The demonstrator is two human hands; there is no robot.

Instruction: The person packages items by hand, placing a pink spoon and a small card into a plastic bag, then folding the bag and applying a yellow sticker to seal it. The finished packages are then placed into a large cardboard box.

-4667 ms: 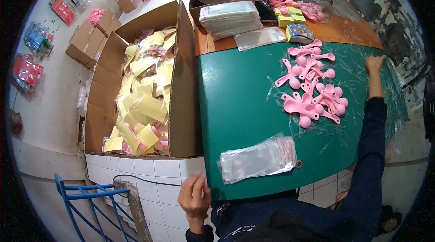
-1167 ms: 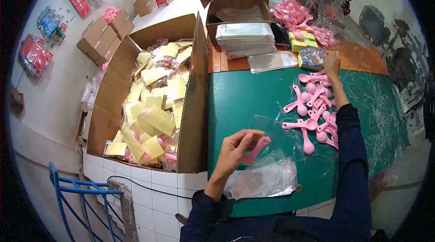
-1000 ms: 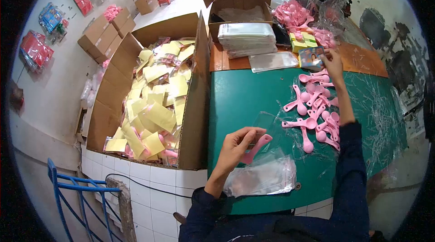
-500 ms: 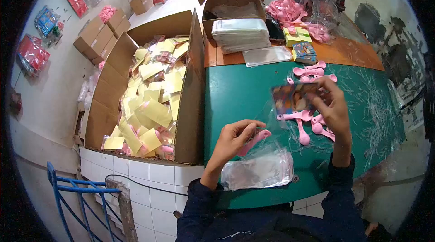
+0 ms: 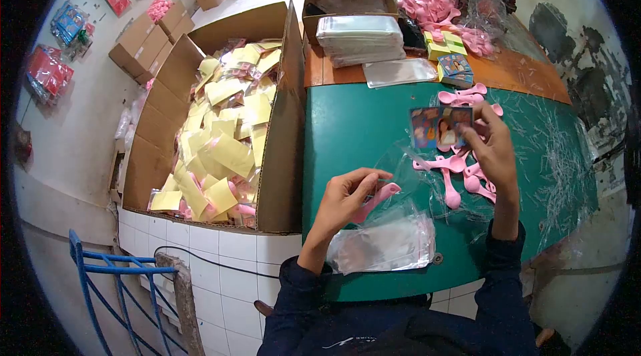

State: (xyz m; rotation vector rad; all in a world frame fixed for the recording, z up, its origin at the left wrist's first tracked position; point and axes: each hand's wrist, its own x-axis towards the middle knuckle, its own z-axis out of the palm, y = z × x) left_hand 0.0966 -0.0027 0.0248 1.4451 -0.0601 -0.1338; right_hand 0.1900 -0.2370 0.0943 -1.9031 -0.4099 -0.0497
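My left hand (image 5: 342, 204) pinches a clear plastic bag (image 5: 402, 170) above the near part of the green table. Under its fingers a pink measuring spoon (image 5: 379, 202) shows, apparently inside the bag; its bowl end is hidden. Over the pink spoons my right hand (image 5: 494, 152) grips a colourful printed card (image 5: 433, 128) by its right side. The card is raised beyond the bag and apart from it. Loose pink spoons (image 5: 452, 194) lie below and around the right hand. Just below my left hand rests a stack of clear bags (image 5: 384, 249).
A large carton (image 5: 280, 189) on the left holds many packets with yellow cards. At the table's back are stacked clear bags (image 5: 360, 39), a pile of printed cards (image 5: 455, 69) and a heap of pink spoons (image 5: 427, 6). Plastic scraps (image 5: 551, 162) lie right.
My right hand has lifted the card slightly away and turned it so its printed face shows more clearly. My left hand stays nearly still with the bag and spoon. The view has shifted slightly.
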